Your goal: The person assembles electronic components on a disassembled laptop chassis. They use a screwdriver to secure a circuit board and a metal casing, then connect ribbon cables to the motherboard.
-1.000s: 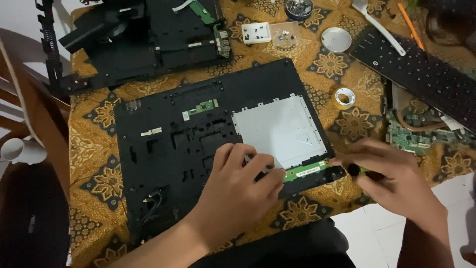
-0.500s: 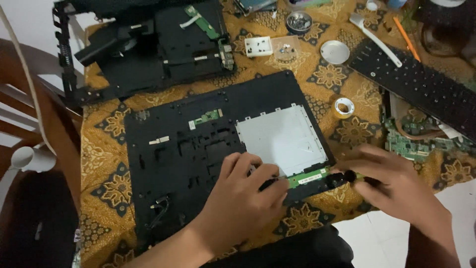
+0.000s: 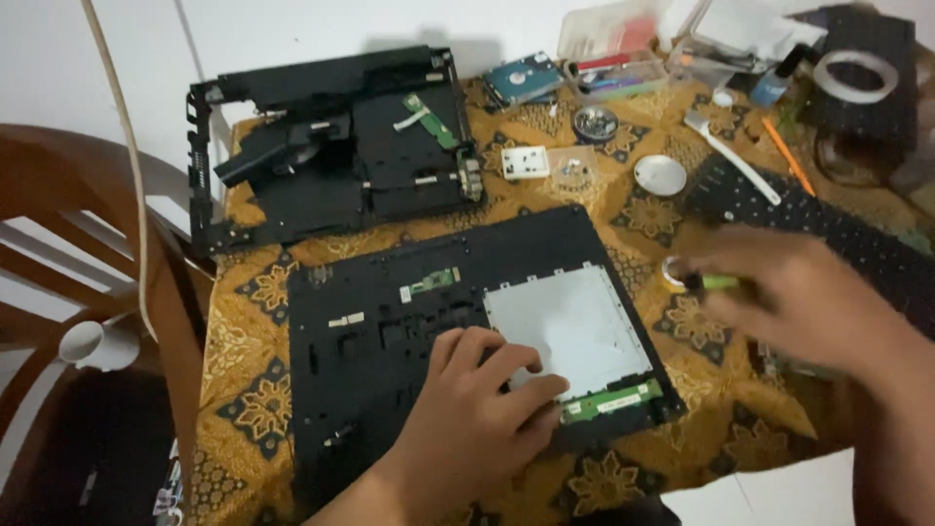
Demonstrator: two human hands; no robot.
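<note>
The right hand is a smear, so how it grips the small green-tipped tool can't be made out. It covers part of the black keyboard and most of the little tape roll. The left hand hides the lower middle of the black laptop cover. The brown chair runs off the left edge. The bits in the clear boxes are too small to tell.

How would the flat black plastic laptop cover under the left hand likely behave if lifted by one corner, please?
The flat black plastic laptop cover would probably flex, being broad, thin and full of cut-outs. It looks light for its size. The small green circuit board at its edge seems fragile, so support it.
</note>
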